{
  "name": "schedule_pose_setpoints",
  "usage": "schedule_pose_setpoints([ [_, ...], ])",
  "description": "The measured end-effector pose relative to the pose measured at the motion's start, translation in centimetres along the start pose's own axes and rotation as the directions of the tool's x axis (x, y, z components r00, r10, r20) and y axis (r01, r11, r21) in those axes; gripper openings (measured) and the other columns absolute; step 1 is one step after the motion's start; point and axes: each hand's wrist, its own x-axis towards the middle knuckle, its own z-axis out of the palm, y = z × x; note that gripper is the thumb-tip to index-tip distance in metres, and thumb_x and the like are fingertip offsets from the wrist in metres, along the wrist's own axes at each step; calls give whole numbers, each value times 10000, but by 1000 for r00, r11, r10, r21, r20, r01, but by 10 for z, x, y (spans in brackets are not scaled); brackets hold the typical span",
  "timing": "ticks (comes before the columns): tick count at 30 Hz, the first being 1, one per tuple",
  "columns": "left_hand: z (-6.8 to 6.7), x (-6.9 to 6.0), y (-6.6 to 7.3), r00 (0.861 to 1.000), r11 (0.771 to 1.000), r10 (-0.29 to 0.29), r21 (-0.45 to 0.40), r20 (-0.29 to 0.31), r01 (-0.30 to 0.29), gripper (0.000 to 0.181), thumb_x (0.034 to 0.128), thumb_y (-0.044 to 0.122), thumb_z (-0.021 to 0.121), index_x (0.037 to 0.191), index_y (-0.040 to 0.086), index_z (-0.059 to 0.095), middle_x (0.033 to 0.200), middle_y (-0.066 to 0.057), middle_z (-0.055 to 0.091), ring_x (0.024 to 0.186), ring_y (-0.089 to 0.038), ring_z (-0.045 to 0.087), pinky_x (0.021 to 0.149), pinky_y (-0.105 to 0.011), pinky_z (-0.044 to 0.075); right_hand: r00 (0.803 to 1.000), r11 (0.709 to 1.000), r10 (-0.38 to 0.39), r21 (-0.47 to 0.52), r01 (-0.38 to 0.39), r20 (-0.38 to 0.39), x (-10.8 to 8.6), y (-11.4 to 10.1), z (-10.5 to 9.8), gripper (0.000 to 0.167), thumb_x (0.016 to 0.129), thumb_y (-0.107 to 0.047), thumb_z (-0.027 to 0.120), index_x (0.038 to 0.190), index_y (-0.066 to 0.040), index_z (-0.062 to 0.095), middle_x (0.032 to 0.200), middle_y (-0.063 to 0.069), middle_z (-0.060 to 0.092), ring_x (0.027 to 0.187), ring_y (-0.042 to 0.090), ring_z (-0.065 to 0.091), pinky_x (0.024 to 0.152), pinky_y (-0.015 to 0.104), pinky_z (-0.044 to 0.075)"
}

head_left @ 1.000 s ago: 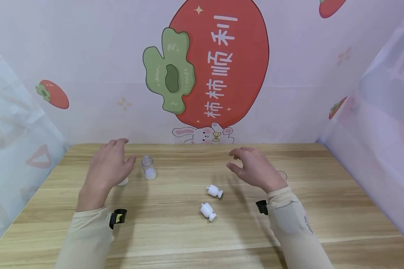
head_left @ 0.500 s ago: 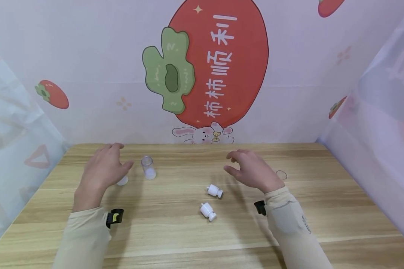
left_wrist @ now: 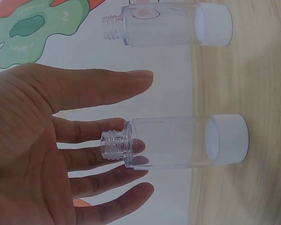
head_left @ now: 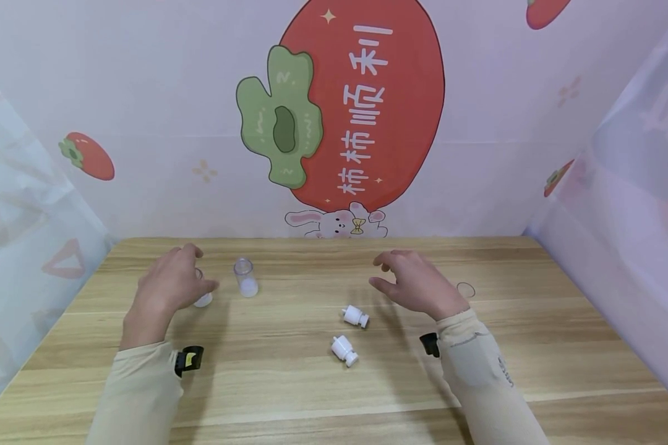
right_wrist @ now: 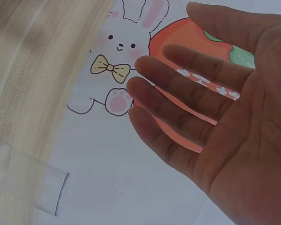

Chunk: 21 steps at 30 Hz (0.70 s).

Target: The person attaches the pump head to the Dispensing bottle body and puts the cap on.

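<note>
Two clear bottles with threaded necks and white bases stand upright at the back left. My left hand (head_left: 164, 290) is at the outer bottle (left_wrist: 171, 143), thumb on one side and fingers on the other, mostly straight. In the left wrist view a gap shows between thumb and bottle; whether a finger touches it I cannot tell. Just right of that hand is the second bottle (head_left: 246, 279). My right hand (head_left: 420, 284) hovers over the table's right half, fingers loosely bent and holding nothing. Nearest to it lie two white pump heads, one farther back (head_left: 355, 316) and one nearer (head_left: 344, 350).
A clear open-ended cylinder (right_wrist: 30, 180) stands on the wooden table (head_left: 289, 395), to the right of my right hand. Behind the table rises a printed backdrop (head_left: 200, 93), with side sheets hanging left and right.
My left hand has shifted slightly left and down, showing more of the outer bottle. The right hand has drifted a little left. Bottles and pump heads have stayed put.
</note>
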Motion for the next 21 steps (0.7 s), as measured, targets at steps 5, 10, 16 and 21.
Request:
schedule_pose_setpoints([
  [5, -2, 0, -2, 1000, 1000, -10, -26, 23, 11, 711, 808, 230, 792, 1334, -134, 482, 1231, -329, 557, 1078, -485, 541, 778, -649, 470, 1000, 1000, 4, 6, -4, 12, -1, 0, 0, 355, 929, -257, 753, 1209, -48, 691, 1074, 82, 703, 953, 252, 659, 833, 428, 549],
  [10, -3, 0, -5, 998, 999, -24, -42, 50, 26, 666, 766, 127, 771, 1309, -136, 488, 1258, -355, 537, 1068, -493, 538, 754, -625, 481, 999, 1000, 21, 4, -21, 30, -1, 0, 0, 359, 930, -261, 751, 1215, -52, 687, 1080, 81, 700, 970, 264, 655, 838, 432, 548],
  [16, -3, 0, -7, 997, 995, -35, -90, 67, 41, 606, 777, 46, 723, 1302, -143, 486, 1241, -351, 548, 1035, -469, 548, 779, -582, 493, 999, 999, 33, 0, -33, 43, -1, -1, 1, 365, 939, -282, 741, 1226, -66, 680, 1094, 74, 689, 979, 247, 640, 846, 438, 541],
  [21, -2, 2, -11, 998, 995, -20, -100, 53, 26, 539, 768, 29, 734, 1226, -167, 527, 1178, -361, 576, 1038, -490, 546, 853, -598, 478, 997, 999, 51, 2, -51, 60, -1, -1, 1, 376, 940, -298, 738, 1235, -74, 677, 1103, 71, 684, 980, 243, 639, 841, 438, 542],
])
